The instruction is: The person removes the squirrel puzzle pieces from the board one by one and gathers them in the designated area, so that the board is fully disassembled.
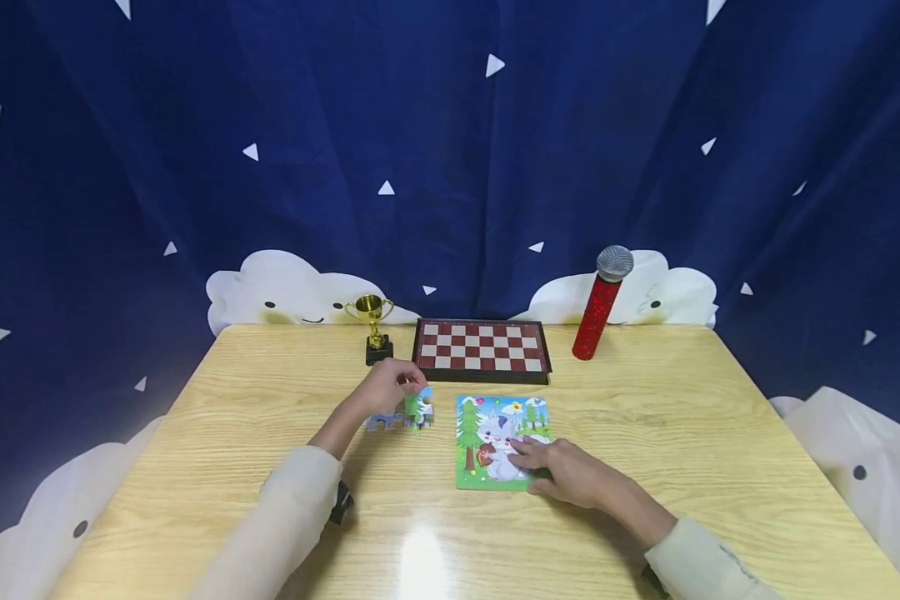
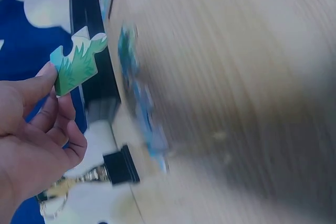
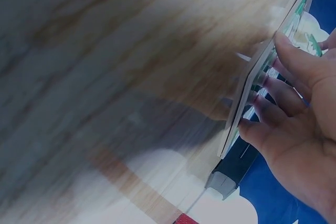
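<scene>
My left hand (image 1: 392, 383) pinches a jigsaw piece (image 2: 80, 65) between thumb and fingertips, held up above the table. The piece shows green grass blades on a pale ground. Below that hand lie several joined-looking puzzle pieces (image 1: 381, 422), blurred in the left wrist view. To their right a square puzzle board (image 1: 468, 481) lies flat, with a picture of a grey squirrel holding an acorn among trees. My right hand (image 1: 570, 472) rests on the board's right part with fingers spread over the squirrel. Its thumb lies at the board's near edge and hides that corner.
Behind the puzzle stands a chessboard box (image 1: 482, 348) with a dark frame. A gold trophy cup (image 1: 375, 333) on a black base is left of it. A red microphone (image 1: 598, 317) with a silver head stands to the right. A dark blue curtain (image 1: 450, 125) hangs behind the wooden table (image 1: 682, 417).
</scene>
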Demonstrator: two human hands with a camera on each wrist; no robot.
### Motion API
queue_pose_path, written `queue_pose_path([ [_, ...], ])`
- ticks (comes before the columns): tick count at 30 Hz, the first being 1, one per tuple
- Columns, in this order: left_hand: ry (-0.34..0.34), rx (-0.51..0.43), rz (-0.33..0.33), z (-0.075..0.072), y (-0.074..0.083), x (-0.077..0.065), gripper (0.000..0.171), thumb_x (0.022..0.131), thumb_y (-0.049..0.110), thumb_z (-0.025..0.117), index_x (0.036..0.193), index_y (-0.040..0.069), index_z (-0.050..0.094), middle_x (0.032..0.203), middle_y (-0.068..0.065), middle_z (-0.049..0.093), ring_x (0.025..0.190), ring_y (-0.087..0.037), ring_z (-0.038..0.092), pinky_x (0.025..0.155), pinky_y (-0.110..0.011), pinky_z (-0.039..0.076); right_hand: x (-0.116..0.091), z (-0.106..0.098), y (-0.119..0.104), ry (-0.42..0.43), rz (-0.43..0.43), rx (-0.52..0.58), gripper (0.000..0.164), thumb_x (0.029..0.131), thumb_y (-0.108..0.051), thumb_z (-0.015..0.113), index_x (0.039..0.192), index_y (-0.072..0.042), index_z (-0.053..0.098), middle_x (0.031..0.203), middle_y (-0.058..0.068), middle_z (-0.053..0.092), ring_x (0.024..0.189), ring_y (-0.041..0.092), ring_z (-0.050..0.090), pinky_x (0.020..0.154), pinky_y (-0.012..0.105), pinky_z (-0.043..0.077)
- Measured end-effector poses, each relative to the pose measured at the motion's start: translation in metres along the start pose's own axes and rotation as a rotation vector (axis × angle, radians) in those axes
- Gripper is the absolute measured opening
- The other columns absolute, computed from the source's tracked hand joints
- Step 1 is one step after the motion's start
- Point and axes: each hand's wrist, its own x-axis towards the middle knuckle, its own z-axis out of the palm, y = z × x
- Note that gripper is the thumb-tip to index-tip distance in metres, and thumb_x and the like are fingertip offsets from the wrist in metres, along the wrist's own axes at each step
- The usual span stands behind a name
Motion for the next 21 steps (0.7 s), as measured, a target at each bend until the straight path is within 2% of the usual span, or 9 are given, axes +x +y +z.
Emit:
queue_pose_path([
  [7, -0.023, 0.02, -0.009, -0.024, -0.019, -0.01, 0.01, 0.091, 0.003, 0.059, 0.088, 0.004, 0.069, 0.084, -0.007, 0.064, 0.075, -0.015, 0.052, 0.067, -0.026, 0.043, -0.001, -0.001, 0.001, 0.009, 0.002, 0.007, 0.047, 0.085, -0.015, 0.069, 0.129, -0.004, 0.057, 0.142, 0.015, 0.048, 0.129, 0.035, 0.047, 0.101, 0.052, 0.04],
  [16, -0.072, 0.075, -0.101, -0.049, -0.045, -0.025, 0.01, 0.089, 0.001, 0.059, 0.09, 0.001, 0.069, 0.089, -0.01, 0.068, 0.081, -0.018, 0.058, 0.071, -0.03, 0.049, -0.002, 0.001, 0.0, -0.008, 0.026, 0.02, 0.047, 0.086, -0.018, 0.068, 0.13, -0.005, 0.057, 0.143, 0.013, 0.047, 0.131, 0.033, 0.045, 0.102, 0.05, 0.04],
  [21, -0.097, 0.107, -0.159, -0.056, -0.056, -0.032, 0.01, 0.087, 0.0, 0.059, 0.088, 0.002, 0.069, 0.087, -0.009, 0.067, 0.082, -0.018, 0.058, 0.071, -0.03, 0.048, -0.001, 0.0, -0.002, -0.016, 0.025, 0.026, 0.047, 0.086, -0.017, 0.068, 0.13, -0.004, 0.056, 0.144, 0.014, 0.045, 0.132, 0.033, 0.044, 0.103, 0.05, 0.039],
])
